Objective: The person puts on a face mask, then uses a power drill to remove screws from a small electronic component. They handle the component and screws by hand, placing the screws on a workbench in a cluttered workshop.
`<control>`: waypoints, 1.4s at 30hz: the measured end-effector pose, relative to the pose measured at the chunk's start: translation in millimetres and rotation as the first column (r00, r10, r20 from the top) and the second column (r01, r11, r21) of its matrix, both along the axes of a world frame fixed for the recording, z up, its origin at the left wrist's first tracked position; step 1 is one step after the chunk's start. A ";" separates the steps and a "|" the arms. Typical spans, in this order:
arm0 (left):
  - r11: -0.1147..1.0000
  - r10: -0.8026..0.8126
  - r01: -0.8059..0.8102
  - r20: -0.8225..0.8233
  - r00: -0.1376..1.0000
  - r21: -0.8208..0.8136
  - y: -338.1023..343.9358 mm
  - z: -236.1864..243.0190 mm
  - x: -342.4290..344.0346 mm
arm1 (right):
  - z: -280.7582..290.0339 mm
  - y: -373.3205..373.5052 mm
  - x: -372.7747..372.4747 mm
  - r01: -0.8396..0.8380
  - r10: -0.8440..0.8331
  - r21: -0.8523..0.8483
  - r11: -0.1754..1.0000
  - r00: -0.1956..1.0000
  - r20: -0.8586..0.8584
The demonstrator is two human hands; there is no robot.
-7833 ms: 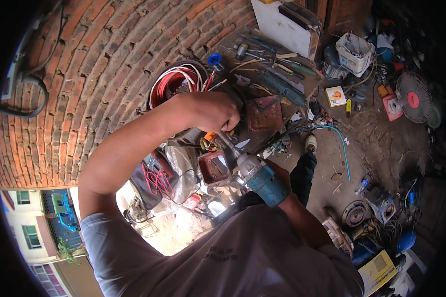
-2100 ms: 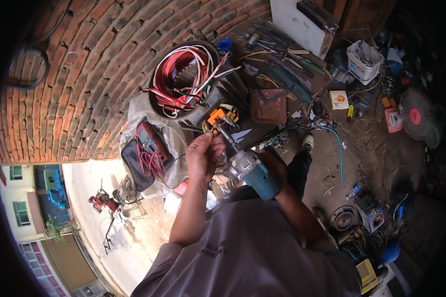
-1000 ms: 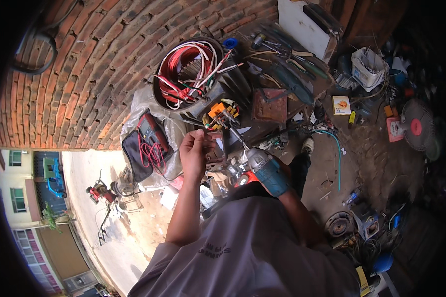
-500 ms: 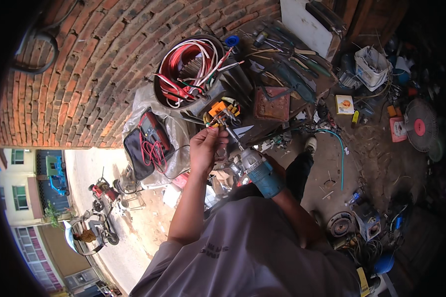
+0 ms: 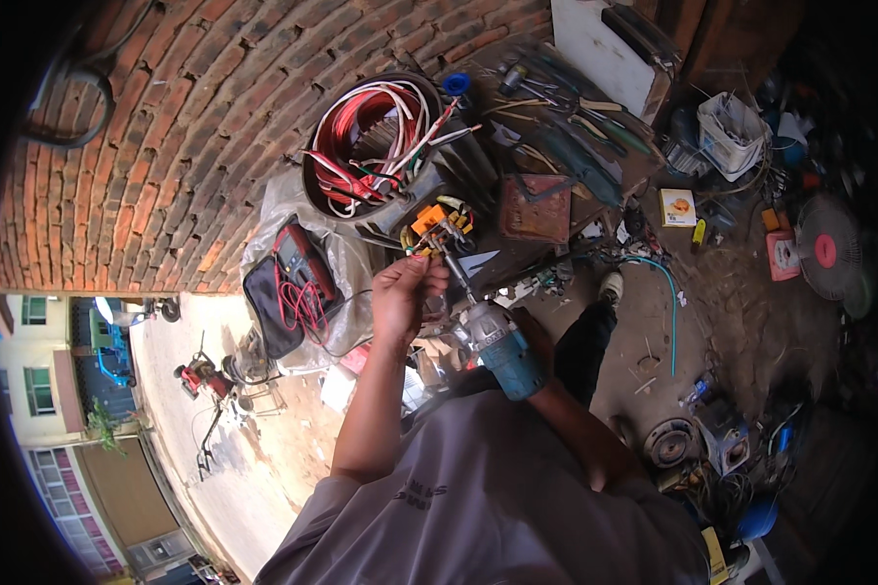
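Note:
My right hand point(image 5: 537, 331), mostly hidden behind the tool, grips a teal and grey impact wrench point(image 5: 505, 353). Its long steel shaft point(image 5: 458, 276) points up and left, with its tip against the metal terminal parts point(image 5: 441, 237) beside an orange block point(image 5: 428, 218) on a motor. Close by those parts, my left hand point(image 5: 400, 295) is closed in a pinch; what its fingertips hold is too small to make out. Behind it stands the grey finned motor point(image 5: 439, 175). A coil of red and white cable point(image 5: 366, 136) lies in the motor's round open end.
Left of the motor, a red and dark multimeter point(image 5: 302, 261) with red leads rests on a black case point(image 5: 263, 307). A rusty red tray point(image 5: 537, 208), pliers and other tools point(image 5: 566, 127) cover the bench. A fan point(image 5: 827, 249) and motor parts point(image 5: 669, 442) lie at the right.
The wrench body has shifted slightly left and down, its shaft still at the terminal parts. My left hand has barely moved. Outside, a passing three-wheeler has moved up the road, away from its earlier place.

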State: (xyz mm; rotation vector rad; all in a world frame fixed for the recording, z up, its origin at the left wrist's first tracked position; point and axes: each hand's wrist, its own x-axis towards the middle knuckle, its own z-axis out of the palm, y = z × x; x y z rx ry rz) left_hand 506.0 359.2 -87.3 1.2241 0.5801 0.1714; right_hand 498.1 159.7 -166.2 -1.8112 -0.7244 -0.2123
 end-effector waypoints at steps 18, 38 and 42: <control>0.999 -0.020 0.020 -0.001 1.000 0.030 1.5 -2.6 -0.9 | 19.5 -2.2 5.8 -0.132 0.143 0.064 0.989 0.962 -0.234; 0.998 -0.014 0.014 0.007 1.000 0.067 4.5 -7.7 -0.3 | -3.7 5.1 7.6 -0.068 0.054 -0.077 0.995 0.982 -0.181; 0.997 -0.019 0.019 0.004 1.000 0.079 4.7 -6.3 -0.3 | -9.3 7.2 6.2 -0.051 0.051 -0.001 0.999 0.985 -0.168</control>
